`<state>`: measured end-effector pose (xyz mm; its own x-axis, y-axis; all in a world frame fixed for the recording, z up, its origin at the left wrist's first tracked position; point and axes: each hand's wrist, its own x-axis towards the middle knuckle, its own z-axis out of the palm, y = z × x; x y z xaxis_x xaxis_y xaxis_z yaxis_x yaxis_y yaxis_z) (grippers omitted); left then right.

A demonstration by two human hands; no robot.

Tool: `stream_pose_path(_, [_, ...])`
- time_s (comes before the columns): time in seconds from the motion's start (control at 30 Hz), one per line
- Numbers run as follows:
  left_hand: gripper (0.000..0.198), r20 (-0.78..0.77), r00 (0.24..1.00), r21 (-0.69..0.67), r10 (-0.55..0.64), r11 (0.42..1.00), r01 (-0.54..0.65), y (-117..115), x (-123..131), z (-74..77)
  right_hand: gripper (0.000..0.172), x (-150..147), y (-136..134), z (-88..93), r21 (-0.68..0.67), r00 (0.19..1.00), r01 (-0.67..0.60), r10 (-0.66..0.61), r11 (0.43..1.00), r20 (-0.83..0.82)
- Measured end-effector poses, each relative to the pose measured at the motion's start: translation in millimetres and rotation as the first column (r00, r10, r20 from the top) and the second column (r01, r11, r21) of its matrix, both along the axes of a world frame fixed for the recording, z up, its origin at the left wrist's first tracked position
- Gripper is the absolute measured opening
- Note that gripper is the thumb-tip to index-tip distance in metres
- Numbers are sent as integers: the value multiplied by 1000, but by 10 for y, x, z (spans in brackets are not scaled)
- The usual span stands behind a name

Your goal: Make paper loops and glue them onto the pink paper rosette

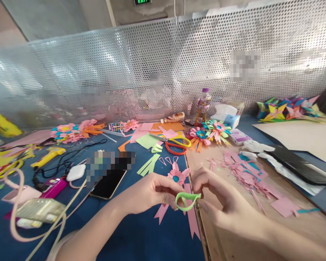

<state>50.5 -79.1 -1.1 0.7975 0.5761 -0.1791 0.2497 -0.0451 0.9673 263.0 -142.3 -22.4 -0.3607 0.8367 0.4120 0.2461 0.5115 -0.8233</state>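
Observation:
A green paper strip [185, 206], curved into a loop, hangs between my two hands. My left hand [163, 192] pinches its left side, and my right hand [212, 194] closes on its right end. Just behind the fingers lies a pink paper flower [179, 173] with a blue centre, partly hidden by my left hand. Pink paper ribbons [192, 221] with notched ends stick out below it. Small folded pink loops [167, 160] and cut green strips [149, 165] lie farther back on the blue surface.
Red- and yellow-handled scissors [176, 145] rest on coloured paper. A phone [108, 184], a glue gun [49, 156] and cables are at left. Pink scraps [247, 174] cover part of the brown board. A bottle [203, 107] stands before the perforated metal screen [152, 69].

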Motion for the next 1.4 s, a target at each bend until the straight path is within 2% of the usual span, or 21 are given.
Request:
stream_pose_path(0.13, [21, -23, 1000, 23, -18, 1000, 19, -8, -16, 8, 13, -6, -12, -5, 105, 1000, 24, -24, 994, -8])
stream_pose_path(0.23, [24, 13, 1000, 0, -18, 1000, 18, -13, -31, 11, 15, -9, -29, -26, 149, 1000, 28, -28, 988, 1])
stream_pose_path(0.37, [26, 35, 998, -76, -56, 995, 59, -5, -52, 28, 28, 19, -64, -117, 207, 999, -24, 28, 978, -18])
stream_pose_path(0.53, [28, -122, 973, 127, -195, 969, 210, 27, -64, 56, 31, 73, -107, -259, 331, 997, -48, 24, 943, 77])
stream_pose_path(0.63, [27, -144, 957, 159, -253, 948, 275, 24, -56, 69, 29, 96, -120, -277, 345, 992, -59, 16, 937, 127])
stream_pose_path(0.77, [27, -125, 952, 110, -280, 949, 294, -4, -39, 99, 29, 133, -120, -278, 306, 988, -87, 42, 948, 151])
stream_pose_path(0.9, [28, -112, 951, 0, -287, 957, 289, -22, -36, 117, 33, 162, -116, -323, 311, 981, -155, 110, 937, 159])
stream_pose_path(1.03, [29, -89, 949, -78, -304, 952, 297, -22, -31, 124, 29, 161, -130, -323, 316, 964, -185, 108, 931, 244])
stream_pose_path(1.1, [29, -107, 945, -73, -308, 951, 301, -16, -23, 134, 22, 147, -145, -304, 341, 961, -176, 87, 923, 261])
stream_pose_path(1.17, [29, -143, 940, -14, -309, 951, 310, -10, -15, 145, 14, 121, -161, -295, 393, 971, -116, 22, 912, 236])
stream_pose_path(1.27, [30, -162, 934, 26, -319, 945, 327, -9, -9, 153, 21, 70, -176, -307, 434, 979, -17, -74, 901, 191])
stream_pose_path(1.4, [30, -108, 942, -62, -319, 947, 314, -24, -17, 140, 26, 40, -173, -325, 423, 978, 4, -92, 906, 188])
